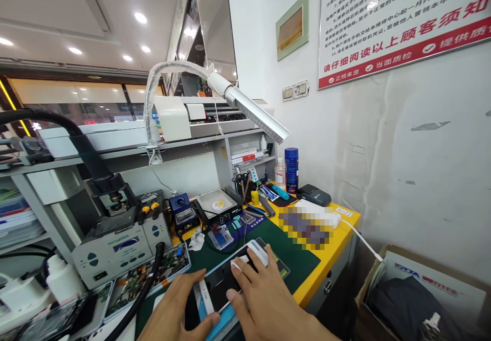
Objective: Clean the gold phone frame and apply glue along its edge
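A phone with a white frame and a dark screen (219,283) lies slanted at the front of the green mat, on top of something light blue (225,321). My left hand (178,305) grips its near end, with the thumb on one edge and the fingers on the other. Over the screen, the fingers of my right hand (264,292) press a small white wipe (238,263) against the glass. Part of the phone is hidden beneath that hand. Behind the phone's far end a dark, patterned flat piece (282,265) shows on the mat.
To the left stand a grey rework station (123,254) and a tray of small parts (169,264), crossed by a black hose (148,290). Tools, a yellow bottle (254,196) and a blue can (291,171) line the back. A lamp (257,113) hangs above; an open box (418,290) is at right.
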Available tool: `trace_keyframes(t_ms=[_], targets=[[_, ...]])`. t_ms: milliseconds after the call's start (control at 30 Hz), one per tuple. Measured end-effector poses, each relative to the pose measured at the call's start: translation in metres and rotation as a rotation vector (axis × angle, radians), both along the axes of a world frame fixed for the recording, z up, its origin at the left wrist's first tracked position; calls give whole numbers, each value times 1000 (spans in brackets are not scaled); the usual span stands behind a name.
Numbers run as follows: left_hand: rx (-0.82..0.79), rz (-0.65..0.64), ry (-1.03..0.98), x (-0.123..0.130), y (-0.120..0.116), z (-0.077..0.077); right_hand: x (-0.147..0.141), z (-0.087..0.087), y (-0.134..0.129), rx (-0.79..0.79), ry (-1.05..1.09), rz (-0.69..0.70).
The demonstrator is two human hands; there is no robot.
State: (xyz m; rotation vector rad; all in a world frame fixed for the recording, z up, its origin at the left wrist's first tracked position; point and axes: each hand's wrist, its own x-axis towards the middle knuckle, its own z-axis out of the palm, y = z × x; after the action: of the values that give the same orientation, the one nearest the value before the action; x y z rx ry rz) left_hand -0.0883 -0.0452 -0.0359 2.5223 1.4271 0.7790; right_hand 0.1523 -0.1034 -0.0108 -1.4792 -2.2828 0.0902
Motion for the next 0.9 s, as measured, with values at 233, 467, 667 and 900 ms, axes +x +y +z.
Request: trace_keyframes(t_ms=[233, 467, 667, 900], targets=[[-71, -27, -19, -7, 5, -6, 13, 0, -19, -22, -63, 11], [-81, -23, -15, -8, 5, -6, 14, -1, -20, 10, -84, 8], [-48, -47, -30, -9, 5, -12, 9, 0, -12, 2, -27, 23], [15, -32, -71, -3, 4, -8, 4, -5, -3, 102, 31, -3]])
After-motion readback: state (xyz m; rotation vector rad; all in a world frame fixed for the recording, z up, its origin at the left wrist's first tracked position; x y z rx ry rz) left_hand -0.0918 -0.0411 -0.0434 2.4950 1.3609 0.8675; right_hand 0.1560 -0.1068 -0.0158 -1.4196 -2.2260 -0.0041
